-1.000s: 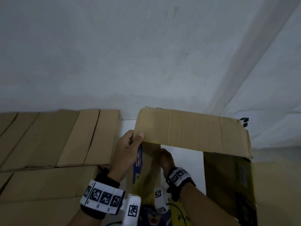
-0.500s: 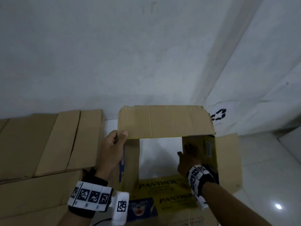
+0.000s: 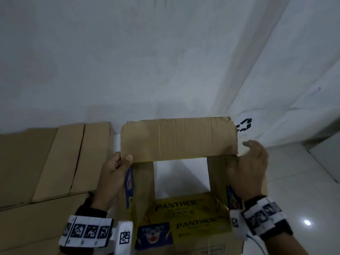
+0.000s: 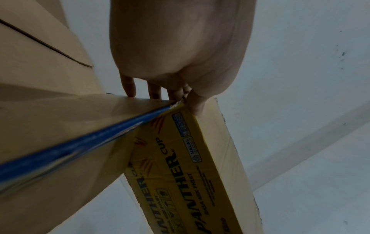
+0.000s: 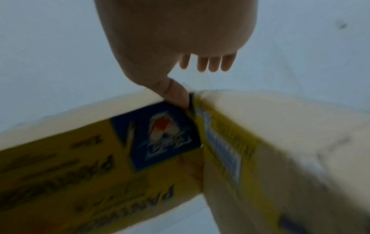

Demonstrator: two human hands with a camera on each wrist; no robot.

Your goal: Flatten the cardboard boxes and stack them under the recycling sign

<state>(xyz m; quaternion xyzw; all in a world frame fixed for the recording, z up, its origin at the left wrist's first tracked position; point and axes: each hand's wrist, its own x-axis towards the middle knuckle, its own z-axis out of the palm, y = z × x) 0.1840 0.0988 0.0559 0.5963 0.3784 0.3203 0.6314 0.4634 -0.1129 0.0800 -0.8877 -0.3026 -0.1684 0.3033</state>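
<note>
A yellow PANTHER cardboard box [image 3: 185, 212] is held up as an open tube, and the white floor shows through it. Its plain brown far flap [image 3: 178, 138] stands upright. My left hand [image 3: 117, 162] pinches the far left corner, thumb on the flap's near face and fingers behind it. My right hand [image 3: 252, 161] is at the far right corner with its fingers spread and loose. In the right wrist view only its thumb [image 5: 178, 93] touches the box corner [image 5: 196, 110]. A black recycling sign [image 3: 244, 124] is on the wall just past the flap's right end.
Flattened brown cardboard sheets [image 3: 55, 162] lie on the floor to the left, against the white wall [image 3: 147, 61]. Glossy white floor tiles [image 3: 303, 190] extend to the right. A wall corner runs up from beside the sign.
My right hand has come out from inside the box and moved to the outer far right corner. The side flap no longer sticks out to the right. The left grip is unchanged.
</note>
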